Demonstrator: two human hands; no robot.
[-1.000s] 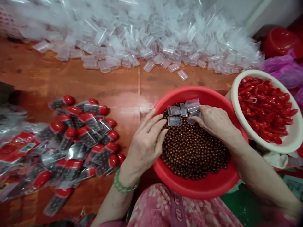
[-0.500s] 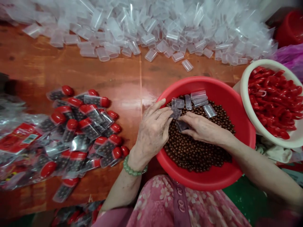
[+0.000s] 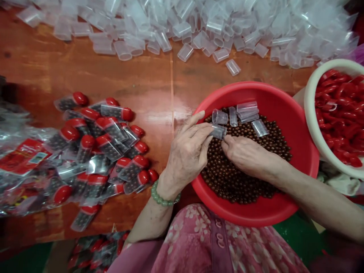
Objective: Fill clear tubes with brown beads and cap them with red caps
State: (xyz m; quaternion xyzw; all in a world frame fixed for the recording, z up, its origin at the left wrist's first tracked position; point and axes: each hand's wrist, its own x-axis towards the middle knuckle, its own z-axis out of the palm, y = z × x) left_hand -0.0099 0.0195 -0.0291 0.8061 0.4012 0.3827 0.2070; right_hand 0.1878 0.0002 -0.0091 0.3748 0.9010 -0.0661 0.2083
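Observation:
My left hand (image 3: 190, 148) reaches over the left rim of a red basin (image 3: 308, 151) and grips a short clear plastic tube (image 3: 218, 131) between thumb and fingers. Brown round beads (image 3: 236, 182) fill the bottom of the basin. Just right of that tube, my right hand (image 3: 247, 153) has its fingers pinched together, their tips close to its open end. What they hold, if anything, is hidden. Several loose clear tubes lie on the beads at the back, among them one nearest tube (image 3: 259, 128).
A big heap of clear tubes (image 3: 199, 22) spreads along the table's far side. On the left lie several bead-filled tubes with red caps (image 3: 110, 140), beside plastic bags with a red label (image 3: 24, 156). At the right a white bucket (image 3: 308, 110) holds red caps (image 3: 338, 121).
My right hand has drawn slightly away from my left, and the clear piece at its fingertips no longer shows. The tube in my left hand now lies sideways in plain view. The camera view has shifted.

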